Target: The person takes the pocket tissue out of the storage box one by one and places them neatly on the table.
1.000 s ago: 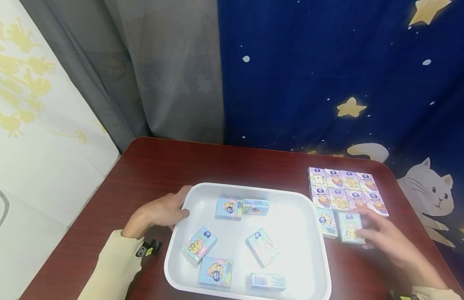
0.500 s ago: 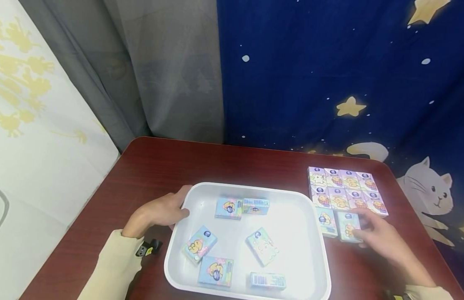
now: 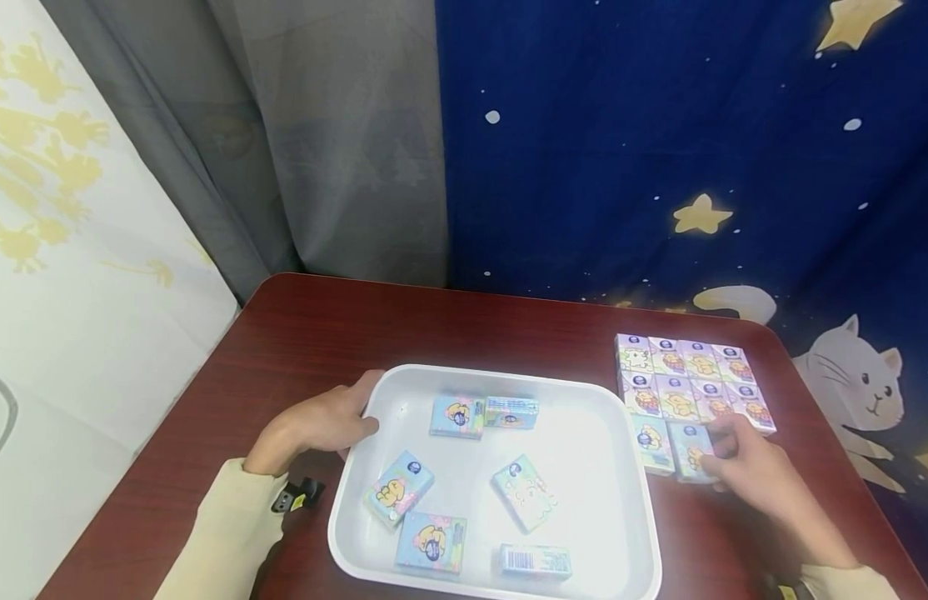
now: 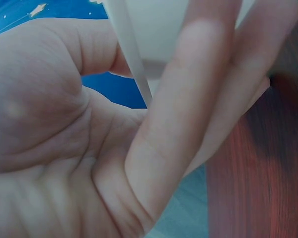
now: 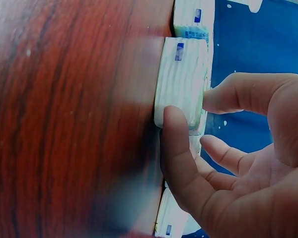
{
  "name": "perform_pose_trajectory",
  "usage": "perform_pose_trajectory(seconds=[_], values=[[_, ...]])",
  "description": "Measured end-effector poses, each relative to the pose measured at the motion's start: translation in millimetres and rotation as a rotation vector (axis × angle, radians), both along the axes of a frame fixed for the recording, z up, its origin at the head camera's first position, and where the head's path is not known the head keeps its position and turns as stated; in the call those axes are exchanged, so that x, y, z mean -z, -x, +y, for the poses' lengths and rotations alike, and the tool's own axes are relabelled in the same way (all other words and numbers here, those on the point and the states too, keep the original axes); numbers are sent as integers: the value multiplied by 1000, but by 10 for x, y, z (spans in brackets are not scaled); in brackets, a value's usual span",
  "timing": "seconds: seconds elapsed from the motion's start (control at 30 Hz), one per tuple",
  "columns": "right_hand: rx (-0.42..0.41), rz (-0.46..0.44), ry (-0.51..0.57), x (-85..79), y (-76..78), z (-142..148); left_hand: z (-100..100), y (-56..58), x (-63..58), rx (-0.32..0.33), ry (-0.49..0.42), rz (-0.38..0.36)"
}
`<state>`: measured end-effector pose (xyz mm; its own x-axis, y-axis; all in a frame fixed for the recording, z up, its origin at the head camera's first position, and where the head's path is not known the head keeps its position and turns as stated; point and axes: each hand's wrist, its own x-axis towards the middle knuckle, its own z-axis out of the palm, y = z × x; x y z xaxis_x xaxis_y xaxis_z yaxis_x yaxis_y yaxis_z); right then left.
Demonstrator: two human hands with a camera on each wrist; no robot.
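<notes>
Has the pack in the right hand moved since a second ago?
Yes: judged against the purple packs, the held pack has moved left, closer to the neighbouring blue pack.

Tray [image 3: 599, 492] on table [image 3: 434, 325], 6 packs [image 3: 526, 493] inside, 10 packs [image 3: 678, 400] to its right

Wore plain cream sleeves, same pale shade both arms. Left sleeve [image 3: 222, 529] looked kinda loose, bit wrinkled. Small black gadget [image 3: 287, 498] sat at my left wrist, blocky, with yellow patch [image 3: 298, 503] on it. Right sleeve [image 3: 846, 584] got mostly cropped; dark gadget [image 3: 775, 588] there had yellow mark [image 3: 788, 592] too. Left hand [image 3: 329, 422], right hand [image 3: 756, 467] both bare, btw.
</notes>
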<state>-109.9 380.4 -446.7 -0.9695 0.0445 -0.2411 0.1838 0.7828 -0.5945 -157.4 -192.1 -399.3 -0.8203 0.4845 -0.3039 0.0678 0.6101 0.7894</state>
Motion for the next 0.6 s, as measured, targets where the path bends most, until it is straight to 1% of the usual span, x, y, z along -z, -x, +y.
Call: perform_pose_trajectory(seconds=[0.23, 0.4, 0.6], values=[[0, -5, -23, 2, 16, -30, 2, -6, -7, 2, 0, 2], [-9, 10, -45, 4, 34, -37, -4, -2, -2, 3, -3, 6], [-11, 43, -114, -41, 52, -51, 1, 3, 5, 3, 9, 13]])
